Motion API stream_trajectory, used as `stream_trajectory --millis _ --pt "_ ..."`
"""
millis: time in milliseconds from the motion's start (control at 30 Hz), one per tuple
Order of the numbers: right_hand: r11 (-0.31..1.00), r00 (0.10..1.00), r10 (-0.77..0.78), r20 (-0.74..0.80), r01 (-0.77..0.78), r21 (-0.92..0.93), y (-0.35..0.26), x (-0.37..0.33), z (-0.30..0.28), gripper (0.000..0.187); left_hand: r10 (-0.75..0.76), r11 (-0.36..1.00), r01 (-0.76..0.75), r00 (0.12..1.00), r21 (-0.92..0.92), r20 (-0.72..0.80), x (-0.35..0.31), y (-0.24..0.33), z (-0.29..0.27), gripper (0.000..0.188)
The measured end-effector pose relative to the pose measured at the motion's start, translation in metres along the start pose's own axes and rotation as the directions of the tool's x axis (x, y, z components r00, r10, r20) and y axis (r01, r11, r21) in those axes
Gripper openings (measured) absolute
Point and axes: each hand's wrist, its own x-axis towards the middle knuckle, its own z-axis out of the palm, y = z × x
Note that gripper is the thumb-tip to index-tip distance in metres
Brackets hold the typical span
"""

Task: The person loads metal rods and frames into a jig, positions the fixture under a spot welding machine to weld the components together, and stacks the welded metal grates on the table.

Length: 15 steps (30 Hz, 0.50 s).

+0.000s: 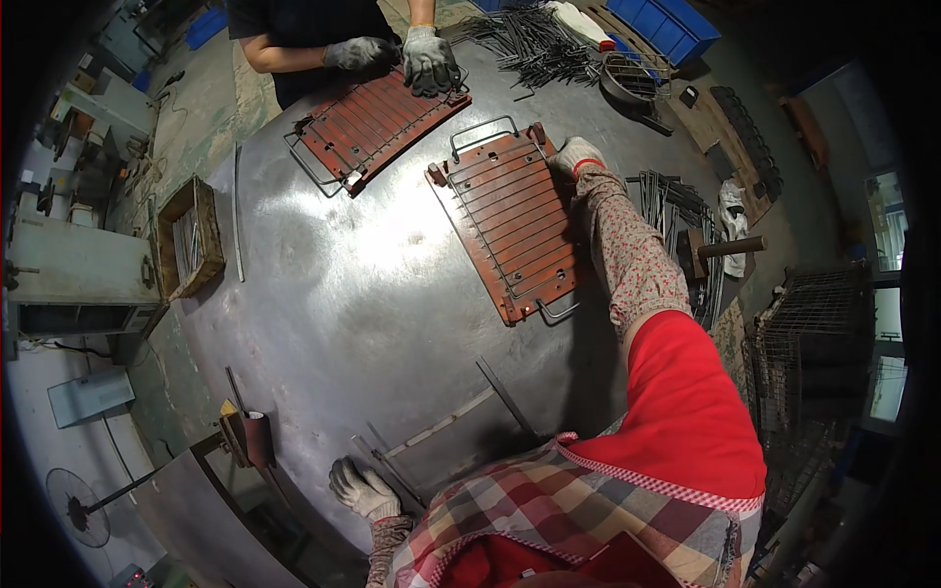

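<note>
My right hand (576, 157), in a pale glove with a red cuff edge, is at the far right corner of a red-brown slotted jig (518, 218). Its fingers are curled in at the jig's edge, and what they hold is hidden. Thin metal rods lie in the jig's slots, and a bent wire handle (484, 133) sticks out at its far end. Down at the near left, my left hand (363, 490), gloved too, lies on the metal table (323, 314) with its fingers outstretched. It holds nothing and is nearest to some flat metal bars (387, 468).
Across the table, a co-worker's gloved hands (428, 64) work over a second red-brown jig (377, 127). Loose rods (534, 47) are heaped at the back. More rods (671, 201) and a hammer (725, 249) lie to my right. A wooden box (189, 238) stands at the left edge.
</note>
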Motion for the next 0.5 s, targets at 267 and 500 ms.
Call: stream_trajectory --millis 267,500 --pt "0.946 0.969 -0.215 -0.120 0.176 -0.273 -0.019 -0.001 0.019 0.031 -0.002 1.000 0.002 1.000 0.011 0.004 -0.002 -0.003 0.002 0.045" --pt "0.994 0.991 -0.068 -0.119 0.057 -0.093 -0.005 0.018 0.008 0.064 0.009 1.000 -0.009 1.000 0.007 0.016 0.001 -0.001 0.002 0.045"
